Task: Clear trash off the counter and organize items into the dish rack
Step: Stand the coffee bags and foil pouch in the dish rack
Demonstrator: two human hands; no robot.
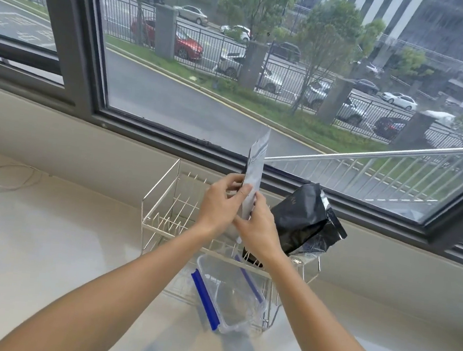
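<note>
A thin white packet [256, 167] stands upright above the wire dish rack [160, 196], held from both sides. My left hand [220, 202] pinches its left edge and my right hand [257, 228] grips its lower end. In the rack's right part leans a crumpled black foil bag [305, 219]. A clear plastic container with blue clips [227, 291] lies tilted at the rack's front, below my wrists.
The pale counter [62, 244] stretches left and right of the rack. A thin white cord [6, 179] lies at the far left. Behind runs the window sill with a dark frame [144, 130]; an opened window pane [394, 174] angles in at the right.
</note>
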